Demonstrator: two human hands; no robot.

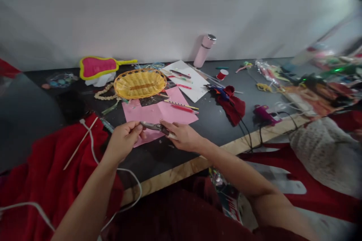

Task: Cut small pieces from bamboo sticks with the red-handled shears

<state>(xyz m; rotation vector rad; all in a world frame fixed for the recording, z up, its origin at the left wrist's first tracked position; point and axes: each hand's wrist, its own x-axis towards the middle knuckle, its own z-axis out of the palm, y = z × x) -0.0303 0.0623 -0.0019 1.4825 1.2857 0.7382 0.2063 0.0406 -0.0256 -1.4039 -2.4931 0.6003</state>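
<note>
Dark grey table (154, 163): right grip (166, 130) clenched on grey metal plier-like tool (152, 125) above flat pink paper sheet (154, 112). Left grip (140, 126) pinched at tool tip, contents too small to tell. Work looks underway; amount done or left unreadable.

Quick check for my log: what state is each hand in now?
Left hand: pinched closed at the tool's tip; anything between the fingers can't be told.
Right hand: closed, holding the metal hand tool.
</note>
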